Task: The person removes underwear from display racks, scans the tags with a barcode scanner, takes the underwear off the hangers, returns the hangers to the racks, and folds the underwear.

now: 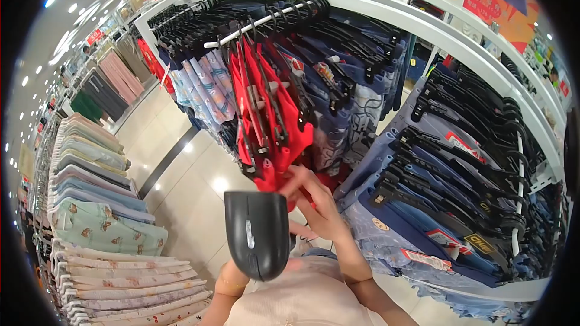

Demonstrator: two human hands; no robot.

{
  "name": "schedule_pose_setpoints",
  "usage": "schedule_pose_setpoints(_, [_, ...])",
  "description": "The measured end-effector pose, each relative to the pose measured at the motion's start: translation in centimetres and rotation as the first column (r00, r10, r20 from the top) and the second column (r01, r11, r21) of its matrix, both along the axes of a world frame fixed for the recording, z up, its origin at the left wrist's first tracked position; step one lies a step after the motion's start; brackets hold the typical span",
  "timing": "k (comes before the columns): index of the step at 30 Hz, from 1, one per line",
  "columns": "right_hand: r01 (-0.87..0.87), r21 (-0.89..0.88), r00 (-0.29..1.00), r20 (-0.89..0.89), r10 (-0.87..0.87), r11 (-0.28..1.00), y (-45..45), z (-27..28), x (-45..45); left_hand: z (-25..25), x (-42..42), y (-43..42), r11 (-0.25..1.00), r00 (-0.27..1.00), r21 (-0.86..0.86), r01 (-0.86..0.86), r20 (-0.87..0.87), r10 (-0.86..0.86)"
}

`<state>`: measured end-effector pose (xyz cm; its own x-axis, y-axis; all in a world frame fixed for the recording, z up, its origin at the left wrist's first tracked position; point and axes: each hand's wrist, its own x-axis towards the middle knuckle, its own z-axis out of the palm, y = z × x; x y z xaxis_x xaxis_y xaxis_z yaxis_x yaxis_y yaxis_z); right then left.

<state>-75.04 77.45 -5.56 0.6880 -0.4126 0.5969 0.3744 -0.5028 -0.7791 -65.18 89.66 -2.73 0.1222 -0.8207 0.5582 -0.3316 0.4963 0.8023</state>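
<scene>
A black rounded handheld device, looking like a scanner [257,235], is in front of my body. My left hand [234,274] is mostly hidden beneath it and appears to hold it from below; only the wrist side shows clearly. Just right of the device, my right hand [320,208] reaches up to the lower edge of the red garments [263,105], its bent fingers on the red fabric. These garments hang from black clip hangers on a white rail [266,23]. The fingertips are partly hidden by cloth and the device.
Denim garments [435,199] hang close on the right; patterned light-blue ones [205,84] hang left of the red. A white rack frame [374,1] curves above. Folded-over pastel garments [109,223] line the left side. Tiled floor [187,175] shows between.
</scene>
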Motion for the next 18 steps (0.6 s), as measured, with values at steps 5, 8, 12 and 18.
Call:
schedule_pose_setpoints(5, [0.316, 0.274, 0.928, 0.11, -0.356, 0.908, -1.4, 0.5, -0.2, 0.5, 1.0, -0.9, 0.999, 0.999, -0.045, -0.023, -0.029, 0.022])
schedule_pose_setpoints(8, [0.62, 0.266, 0.747, 0.087, -0.659, 0.738, -1.3, 0.8, -0.7, 0.0, 0.8, -0.5, 0.998, 0.988, -0.053, -0.042, -0.15, 0.034])
schedule_pose_setpoints(12, [0.4, 0.022, 0.915, 0.052, -0.401, 0.916, -2.4, 0.7, -0.9, 1.0, 0.9, -0.7, 0.998, 0.99, -0.053, 0.027, -0.136, -0.034])
schedule_pose_setpoints(18, [0.196, -0.053, 0.981, 0.004, -0.196, 0.979, -1.3, 0.9, 0.5, 0.8, 1.2, -0.7, 0.998, 0.997, -0.019, -0.056, 0.052, 0.057])
